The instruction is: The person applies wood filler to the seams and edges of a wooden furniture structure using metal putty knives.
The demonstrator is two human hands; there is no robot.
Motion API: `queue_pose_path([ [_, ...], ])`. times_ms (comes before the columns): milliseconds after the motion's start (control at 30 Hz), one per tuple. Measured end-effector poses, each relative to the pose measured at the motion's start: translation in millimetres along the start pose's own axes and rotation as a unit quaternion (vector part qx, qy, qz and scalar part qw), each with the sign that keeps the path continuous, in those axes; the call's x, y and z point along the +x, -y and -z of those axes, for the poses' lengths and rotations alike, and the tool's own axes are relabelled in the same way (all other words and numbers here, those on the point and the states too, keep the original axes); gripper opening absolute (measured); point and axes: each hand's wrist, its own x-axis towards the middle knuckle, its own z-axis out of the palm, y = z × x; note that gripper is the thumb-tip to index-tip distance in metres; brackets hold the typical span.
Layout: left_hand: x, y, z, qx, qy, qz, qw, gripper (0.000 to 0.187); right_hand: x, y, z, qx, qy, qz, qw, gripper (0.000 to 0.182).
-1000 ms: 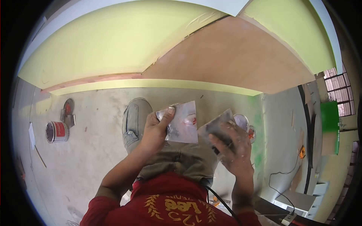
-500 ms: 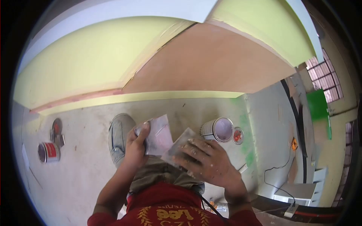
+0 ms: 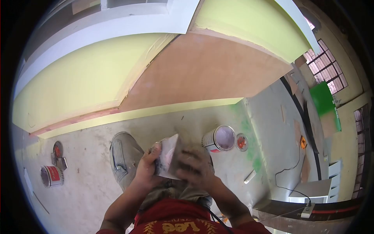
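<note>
My left hand [image 3: 146, 168] grips a flat, squarish putty plate [image 3: 165, 156] by its left side, thumb on top. A pinkish-lilac smear of putty lies on the plate's face. My right hand [image 3: 196, 167], smeared by motion, is close against the plate's right edge with a flat putty scraper [image 3: 179, 153] turned nearly edge-on. Its fingers are bent around the scraper's far side. Both tools are above my lap, between my knees. An open can of lilac putty [image 3: 224, 137] is on the floor beyond my right hand.
Ahead stands a yellow panel [image 3: 78, 74] with a brown board [image 3: 210, 66]. Beside the putty can lies a red-smeared lid [image 3: 242, 142]. At left are a red-labelled can [image 3: 52, 176] and another lid [image 3: 58, 149]. A cord [image 3: 286, 170] runs along the right to a power strip [image 3: 307, 210].
My right hand has brought the scraper up against the putty plate, turning it nearly edge-on. The plate has tilted and shifted slightly lower and right. The camera view has shifted too.
</note>
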Motion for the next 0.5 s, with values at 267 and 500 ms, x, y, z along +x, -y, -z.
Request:
queue_pose_path([
  [267, 5.0, -26.6, 20.9, 0.098, -0.074, -0.169, 0.978, 0.034, -30.1, -9.8, 1.9, 0.246, -0.174, -0.343, 0.89, 0.042],
  [500, 10.1, -11.6, 2.4, 0.231, -0.109, -0.253, 0.933, 0.038, 11.2, 37.0, 11.6, 0.29, -0.129, -0.57, 0.758, 0.013],
])
